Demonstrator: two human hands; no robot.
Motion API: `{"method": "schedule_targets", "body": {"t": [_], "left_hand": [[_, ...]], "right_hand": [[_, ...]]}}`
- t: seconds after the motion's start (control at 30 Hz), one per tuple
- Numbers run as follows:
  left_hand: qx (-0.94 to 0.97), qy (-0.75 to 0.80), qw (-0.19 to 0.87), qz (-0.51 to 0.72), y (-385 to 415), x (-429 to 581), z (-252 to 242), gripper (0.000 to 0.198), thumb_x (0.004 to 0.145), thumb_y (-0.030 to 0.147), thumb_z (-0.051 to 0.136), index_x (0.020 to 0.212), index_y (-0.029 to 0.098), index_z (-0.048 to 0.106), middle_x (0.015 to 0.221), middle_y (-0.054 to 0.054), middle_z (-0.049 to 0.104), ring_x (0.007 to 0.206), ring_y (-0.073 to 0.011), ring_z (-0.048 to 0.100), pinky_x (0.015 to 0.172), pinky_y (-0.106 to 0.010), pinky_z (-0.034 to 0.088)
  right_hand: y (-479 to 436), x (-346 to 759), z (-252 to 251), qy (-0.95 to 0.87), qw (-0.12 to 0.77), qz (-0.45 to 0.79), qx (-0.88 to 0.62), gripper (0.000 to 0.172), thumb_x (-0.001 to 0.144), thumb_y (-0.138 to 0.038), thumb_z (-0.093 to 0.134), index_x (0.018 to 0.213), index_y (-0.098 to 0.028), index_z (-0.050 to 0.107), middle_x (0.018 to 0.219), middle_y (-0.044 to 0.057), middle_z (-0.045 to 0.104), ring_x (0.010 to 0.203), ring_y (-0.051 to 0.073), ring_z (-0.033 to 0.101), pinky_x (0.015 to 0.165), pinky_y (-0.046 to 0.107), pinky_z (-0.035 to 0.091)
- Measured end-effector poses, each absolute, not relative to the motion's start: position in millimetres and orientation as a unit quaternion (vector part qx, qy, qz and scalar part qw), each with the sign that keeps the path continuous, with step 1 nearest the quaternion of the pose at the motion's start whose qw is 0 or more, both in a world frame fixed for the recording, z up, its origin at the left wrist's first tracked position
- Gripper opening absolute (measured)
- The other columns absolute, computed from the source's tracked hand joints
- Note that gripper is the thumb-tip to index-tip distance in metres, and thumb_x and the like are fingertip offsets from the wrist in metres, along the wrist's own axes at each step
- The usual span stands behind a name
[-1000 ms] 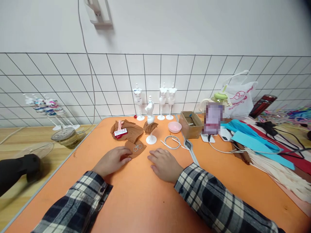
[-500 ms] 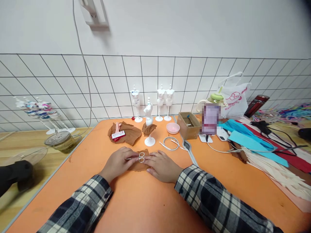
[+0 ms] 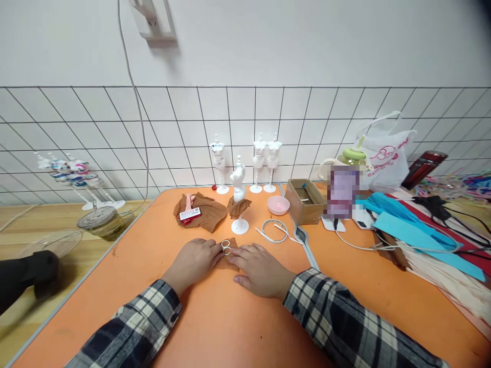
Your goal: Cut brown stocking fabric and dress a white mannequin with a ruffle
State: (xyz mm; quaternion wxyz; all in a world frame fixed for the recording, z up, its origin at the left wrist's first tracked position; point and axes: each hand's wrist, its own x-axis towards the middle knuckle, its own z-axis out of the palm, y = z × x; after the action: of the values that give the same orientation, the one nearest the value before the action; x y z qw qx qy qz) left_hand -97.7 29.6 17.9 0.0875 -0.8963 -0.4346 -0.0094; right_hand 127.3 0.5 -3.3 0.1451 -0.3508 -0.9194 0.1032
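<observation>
No word, brand name or number can be read with certainty; what print shows is blurred or too small. On the far left of the counter (image 3: 215, 327), a small red-and-white box (image 3: 190, 215) lies on brown cloth (image 3: 210, 214), its white face carrying a line of tiny reddish lettering with a red mark at the right end. On the far right, a white plastic bag (image 3: 395, 168) bears a pink curling, cloud-like emblem with a slanting row of pink lettering beneath. Pixelation covers the purplish phone screen (image 3: 342, 186), crossed low down by a reddish band.
</observation>
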Motion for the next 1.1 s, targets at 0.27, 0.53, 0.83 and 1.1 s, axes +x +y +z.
{"method": "schedule_targets", "body": {"t": [0.27,0.53,0.83,1.1], "left_hand": [[-0.907,-0.417,0.033,-0.049,40,-84,20,0.011,0.086,0.024,0.049,0.087,0.021,0.059,0.084,-0.004,0.063,0.077,-0.0221,0.059,0.065,-0.033,0.041],[-0.913,-0.396,-0.057,-0.078,39,-104,17,0.027,0.076,0.013,0.049,0.099,0.022,0.059,0.094,-0.004,0.062,0.087,-0.0213,0.057,0.076,-0.032,0.043],[-0.891,-0.438,-0.110,-0.048,39,-125,31,0.028,0.080,0.037,0.061,0.105,0.024,0.062,0.088,-0.003,0.065,0.083,-0.0215,0.060,0.072,-0.031,0.044],[-0.869,-0.492,-0.037,-0.031,51,-150,28,0.018,0.083,0.029,0.050,0.091,0.024,0.065,0.085,-0.004,0.067,0.077,-0.0207,0.062,0.067,-0.029,0.043]], "right_hand": [[1,131,1,-0.918,0.149,0.109,-0.352,0.047,0.092,-0.040,0.053,0.134,-0.019,0.049,0.140,0.008,0.053,0.127,0.025,0.045,0.108,0.047,0.031],[4,132,0,-0.918,0.152,0.115,-0.348,0.046,0.091,-0.041,0.055,0.132,-0.019,0.052,0.141,0.008,0.052,0.128,0.025,0.044,0.108,0.043,0.030],[4,133,-1,-0.914,0.169,0.088,-0.359,0.037,0.088,-0.042,0.061,0.116,-0.018,0.058,0.122,0.008,0.062,0.115,0.024,0.051,0.102,0.039,0.033],[8,140,2,-0.878,0.162,0.016,-0.451,0.028,0.094,-0.043,0.051,0.085,-0.017,0.059,0.091,0.006,0.062,0.093,0.021,0.052,0.082,0.036,0.038]]}}
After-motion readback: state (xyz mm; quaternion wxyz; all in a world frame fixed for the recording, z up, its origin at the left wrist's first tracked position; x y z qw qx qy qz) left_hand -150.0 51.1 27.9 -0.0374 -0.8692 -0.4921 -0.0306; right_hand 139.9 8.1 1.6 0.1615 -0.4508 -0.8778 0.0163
